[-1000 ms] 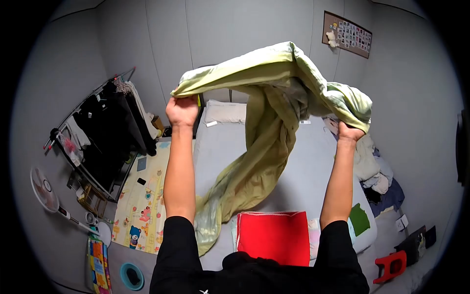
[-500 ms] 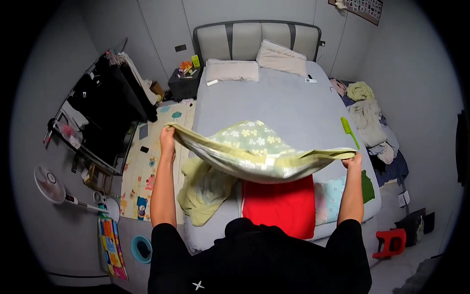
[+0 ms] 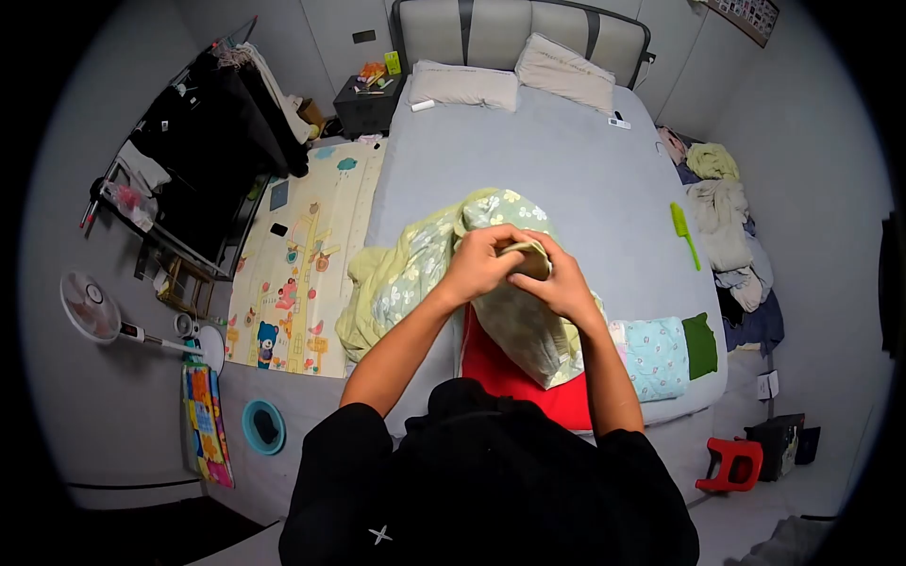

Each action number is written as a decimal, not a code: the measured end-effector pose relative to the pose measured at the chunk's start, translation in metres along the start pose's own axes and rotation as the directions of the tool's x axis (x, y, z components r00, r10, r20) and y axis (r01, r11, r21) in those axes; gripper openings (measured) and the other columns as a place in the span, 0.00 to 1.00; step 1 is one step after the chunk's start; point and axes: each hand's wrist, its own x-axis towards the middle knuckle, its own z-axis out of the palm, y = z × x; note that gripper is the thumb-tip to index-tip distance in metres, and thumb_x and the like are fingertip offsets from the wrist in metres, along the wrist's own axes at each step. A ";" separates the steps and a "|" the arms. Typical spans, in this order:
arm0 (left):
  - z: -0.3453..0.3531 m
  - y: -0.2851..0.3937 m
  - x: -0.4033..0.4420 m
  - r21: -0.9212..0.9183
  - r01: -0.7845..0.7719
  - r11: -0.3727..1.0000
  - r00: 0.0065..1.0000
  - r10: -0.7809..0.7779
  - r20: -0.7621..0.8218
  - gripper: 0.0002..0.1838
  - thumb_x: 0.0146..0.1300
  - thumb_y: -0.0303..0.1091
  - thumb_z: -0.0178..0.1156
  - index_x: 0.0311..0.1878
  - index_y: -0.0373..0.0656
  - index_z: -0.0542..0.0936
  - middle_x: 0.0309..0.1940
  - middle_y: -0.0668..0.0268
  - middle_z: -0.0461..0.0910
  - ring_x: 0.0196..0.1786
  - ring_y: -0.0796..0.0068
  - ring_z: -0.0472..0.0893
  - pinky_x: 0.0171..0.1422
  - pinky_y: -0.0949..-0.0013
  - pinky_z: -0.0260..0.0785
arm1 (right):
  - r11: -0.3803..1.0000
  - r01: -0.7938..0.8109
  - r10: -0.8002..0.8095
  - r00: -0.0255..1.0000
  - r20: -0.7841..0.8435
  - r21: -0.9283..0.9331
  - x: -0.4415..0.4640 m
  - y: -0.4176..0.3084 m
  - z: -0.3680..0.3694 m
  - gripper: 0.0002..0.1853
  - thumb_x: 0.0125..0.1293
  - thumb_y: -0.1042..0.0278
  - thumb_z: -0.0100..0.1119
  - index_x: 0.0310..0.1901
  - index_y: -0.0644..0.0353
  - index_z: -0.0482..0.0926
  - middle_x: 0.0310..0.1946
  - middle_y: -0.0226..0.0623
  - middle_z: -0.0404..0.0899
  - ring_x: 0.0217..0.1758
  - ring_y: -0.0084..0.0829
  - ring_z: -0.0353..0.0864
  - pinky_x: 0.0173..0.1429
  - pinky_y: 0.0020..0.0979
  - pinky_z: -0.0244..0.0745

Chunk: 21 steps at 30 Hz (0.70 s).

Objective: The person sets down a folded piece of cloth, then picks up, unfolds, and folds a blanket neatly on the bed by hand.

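In the head view, my left hand (image 3: 478, 265) and my right hand (image 3: 563, 285) are close together over the foot of the bed. Both are closed on the edge of a green floral blanket (image 3: 517, 325), with a folded bit of its rim between them. The blanket hangs down from my fingers, and more of it lies bunched to the left and behind my hands. Beneath it, a red folded cloth (image 3: 491, 377) is partly covered. A light-blue patterned folded cloth (image 3: 653, 357) lies right of my right forearm, beside a dark green folded cloth (image 3: 700, 345).
The bed (image 3: 604, 179) has two pillows (image 3: 462, 85) at its headboard. A green brush (image 3: 684, 236) lies near its right edge. Clothes (image 3: 722, 226) are piled beyond that side. To the left are a play mat (image 3: 302, 283), a fan (image 3: 92, 307) and a blue basin (image 3: 263, 426).
My hands have come together from wide apart, bringing the blanket's held edges to the middle. The stretched blanket now hangs and bunches. The view has tilted down.
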 end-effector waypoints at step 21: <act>0.039 -0.067 -0.054 0.451 -0.274 0.850 0.958 0.283 0.049 0.12 0.57 0.33 0.68 0.44 0.43 0.80 0.58 0.62 0.82 0.67 0.60 0.76 0.75 0.50 0.60 | 0.940 -0.244 0.293 0.936 -0.197 0.238 -0.083 0.008 -0.031 0.10 0.58 0.83 0.69 0.43 0.67 0.86 0.36 0.31 0.88 0.40 0.19 0.82 0.48 0.25 0.77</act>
